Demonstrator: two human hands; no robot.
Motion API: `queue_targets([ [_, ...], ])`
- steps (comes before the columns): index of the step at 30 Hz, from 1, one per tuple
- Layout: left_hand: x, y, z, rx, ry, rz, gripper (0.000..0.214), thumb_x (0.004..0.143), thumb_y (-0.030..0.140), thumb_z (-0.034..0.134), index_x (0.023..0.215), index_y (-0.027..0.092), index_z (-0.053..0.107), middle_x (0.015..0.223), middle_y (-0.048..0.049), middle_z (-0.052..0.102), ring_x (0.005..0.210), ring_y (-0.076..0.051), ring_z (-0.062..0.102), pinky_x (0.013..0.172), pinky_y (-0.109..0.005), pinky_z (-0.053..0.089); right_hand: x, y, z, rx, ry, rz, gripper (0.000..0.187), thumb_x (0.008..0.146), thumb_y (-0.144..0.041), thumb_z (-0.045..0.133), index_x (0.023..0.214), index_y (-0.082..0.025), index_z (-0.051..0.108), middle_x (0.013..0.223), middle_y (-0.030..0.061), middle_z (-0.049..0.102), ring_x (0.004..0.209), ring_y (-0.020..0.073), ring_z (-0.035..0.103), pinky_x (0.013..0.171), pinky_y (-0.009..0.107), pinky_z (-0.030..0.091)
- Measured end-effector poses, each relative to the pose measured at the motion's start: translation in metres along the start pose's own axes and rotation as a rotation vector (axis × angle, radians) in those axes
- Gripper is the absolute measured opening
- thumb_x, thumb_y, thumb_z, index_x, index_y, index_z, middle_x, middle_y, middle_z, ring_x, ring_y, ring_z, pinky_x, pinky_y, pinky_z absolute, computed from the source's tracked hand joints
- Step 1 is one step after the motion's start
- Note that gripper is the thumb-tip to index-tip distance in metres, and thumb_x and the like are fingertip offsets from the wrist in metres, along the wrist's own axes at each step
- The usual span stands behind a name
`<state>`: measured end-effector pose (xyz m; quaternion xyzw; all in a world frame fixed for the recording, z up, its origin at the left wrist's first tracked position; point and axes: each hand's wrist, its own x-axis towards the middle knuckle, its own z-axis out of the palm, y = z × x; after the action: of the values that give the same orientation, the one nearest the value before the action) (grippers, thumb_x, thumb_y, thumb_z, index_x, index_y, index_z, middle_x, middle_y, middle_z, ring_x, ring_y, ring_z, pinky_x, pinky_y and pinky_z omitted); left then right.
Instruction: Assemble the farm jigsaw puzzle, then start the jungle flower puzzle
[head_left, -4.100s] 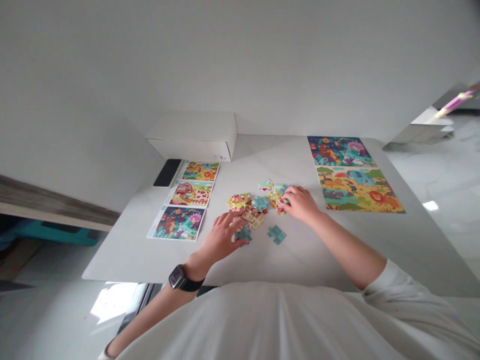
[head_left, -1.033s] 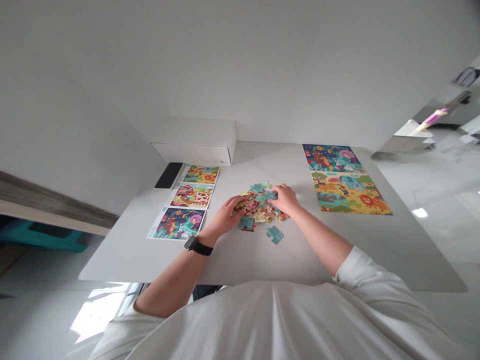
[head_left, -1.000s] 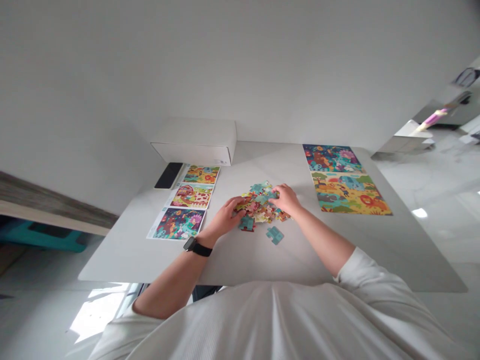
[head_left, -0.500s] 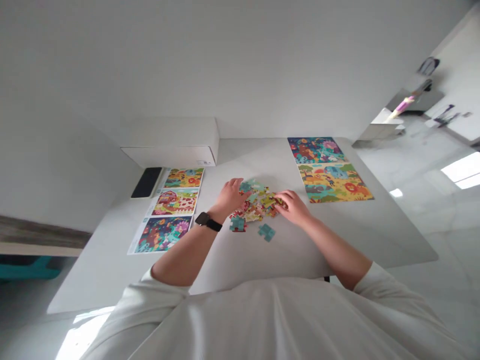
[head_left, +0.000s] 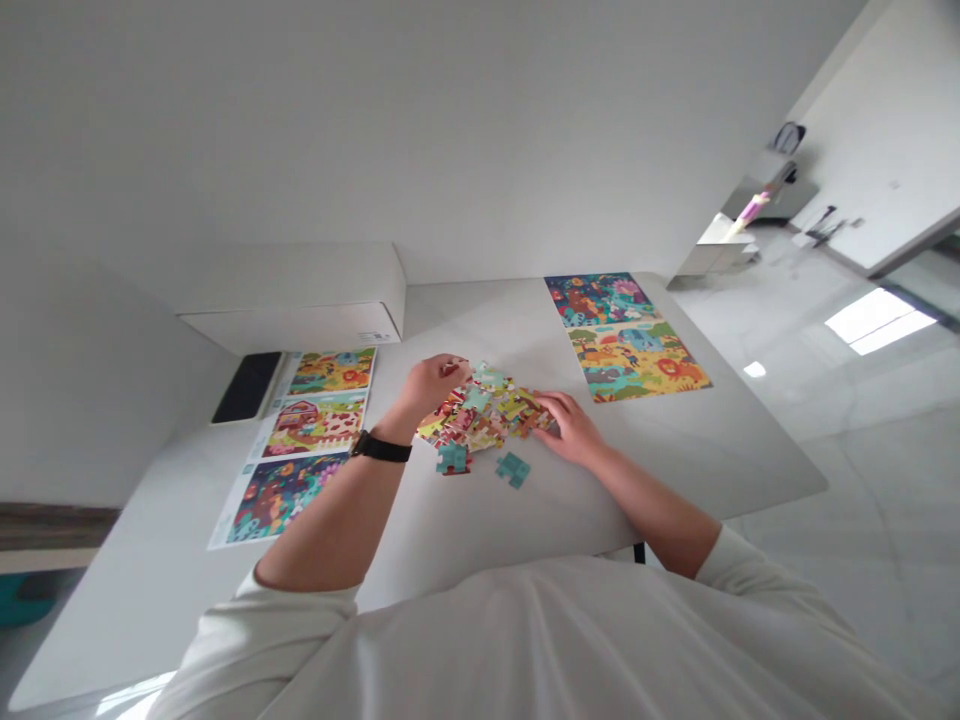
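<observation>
A heap of jigsaw puzzle pieces [head_left: 491,412] in yellow, red, pink and teal lies in the middle of the white table. My left hand [head_left: 433,384], with a black watch on its wrist, is raised at the heap's far left side; its fingers are closed in a pinch on a small reddish puzzle piece [head_left: 451,369], mostly hidden by them. Resting at the heap's right edge, my right hand [head_left: 571,428] has its thumb apart from its fingers, and the fingertips touch pieces there. Two teal pieces lie nearer me: one tile [head_left: 513,470] alone, another [head_left: 452,459] against the heap.
Left of the heap lies a sheet with three printed pictures [head_left: 311,428], partly under my left forearm. A dark phone-like slab [head_left: 246,388] and a long white box [head_left: 300,325] are beyond it. Two finished-looking animal pictures [head_left: 637,360] lie at right. A wall bounds the far edge.
My left hand has lifted from the heap, its spread fingers now closed on a piece. My right hand's fingers have loosened at the right edge. The whole view has shifted and turned slightly.
</observation>
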<state>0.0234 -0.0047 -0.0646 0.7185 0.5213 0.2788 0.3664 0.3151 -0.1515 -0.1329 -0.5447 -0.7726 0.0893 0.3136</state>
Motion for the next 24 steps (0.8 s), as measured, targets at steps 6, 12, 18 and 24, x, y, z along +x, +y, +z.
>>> queue_targets([
  [6,-0.013,-0.009,0.022,0.209,-0.017,0.066,0.045,0.088,0.037,0.073,0.13,0.021,0.073,0.119,-0.0109,0.08,0.112,-0.029,0.074,0.1,-0.041,0.057,0.003,-0.006,-0.002,0.001,-0.004,-0.022,0.058,0.095,-0.03,0.072,0.15,-0.025,0.056,0.148,0.0163,0.058,0.14,0.0331,0.057,0.12,0.056,0.048],
  [12,-0.026,-0.027,0.02,0.341,-0.1,0.258,0.046,0.097,0.037,0.065,0.138,0.018,0.068,0.142,-0.0153,0.07,0.135,-0.032,0.064,0.119,-0.048,0.05,-0.008,-0.047,-0.006,-0.059,-0.209,-0.17,0.058,0.087,-0.047,0.086,0.139,-0.026,0.069,0.141,0.0134,0.066,0.135,0.0345,0.059,0.118,0.056,0.047],
  [18,-0.087,-0.041,-0.01,0.362,0.068,0.492,0.03,0.1,0.043,0.067,0.123,0.024,0.071,0.13,-0.0111,0.073,0.127,-0.029,0.066,0.114,-0.05,0.052,-0.012,-0.074,-0.007,-0.154,-0.37,-0.13,0.049,0.084,-0.044,0.091,0.126,-0.024,0.076,0.123,0.0105,0.074,0.12,0.0312,0.065,0.109,0.049,0.049],
  [24,-0.147,-0.057,-0.017,0.47,-0.076,0.52,0.034,0.097,0.045,0.074,0.124,0.026,0.073,0.129,-0.0115,0.075,0.123,-0.03,0.069,0.108,-0.048,0.056,-0.007,-0.086,-0.005,-0.201,-0.435,-0.116,0.04,0.086,-0.035,0.089,0.122,-0.022,0.077,0.118,0.0113,0.074,0.11,0.0302,0.07,0.1,0.044,0.055],
])
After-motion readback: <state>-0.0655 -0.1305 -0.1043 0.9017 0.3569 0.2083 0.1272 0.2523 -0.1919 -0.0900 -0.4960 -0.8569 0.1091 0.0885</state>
